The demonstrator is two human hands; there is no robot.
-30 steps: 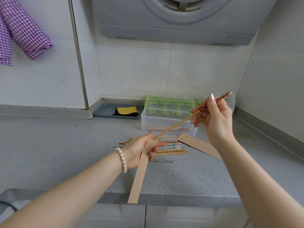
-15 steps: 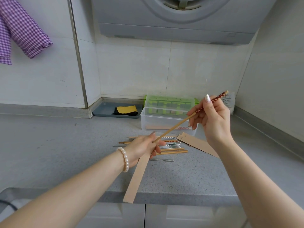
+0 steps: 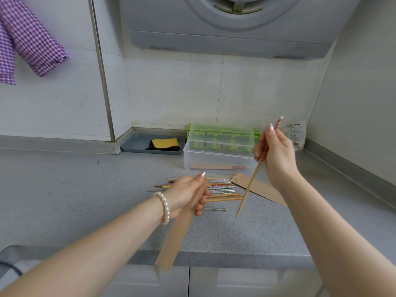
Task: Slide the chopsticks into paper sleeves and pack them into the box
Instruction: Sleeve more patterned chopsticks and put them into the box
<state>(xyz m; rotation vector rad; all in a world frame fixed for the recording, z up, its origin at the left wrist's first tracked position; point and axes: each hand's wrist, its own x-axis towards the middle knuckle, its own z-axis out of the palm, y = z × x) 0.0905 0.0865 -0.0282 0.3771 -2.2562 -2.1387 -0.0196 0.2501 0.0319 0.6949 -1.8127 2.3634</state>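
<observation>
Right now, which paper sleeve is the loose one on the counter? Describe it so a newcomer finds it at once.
Find the clear plastic box against the back wall of the grey counter. Just in front of its right corner, right of the pile of chopsticks, a brown paper sleeve lies flat and slanted. No hand touches it, unlike the sleeve that the left hand holds.

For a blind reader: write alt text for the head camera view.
A person's left hand holds a brown paper sleeve while the right hand holds a chopstick clear of it, above loose chopsticks on a grey counter before a clear box.
</observation>
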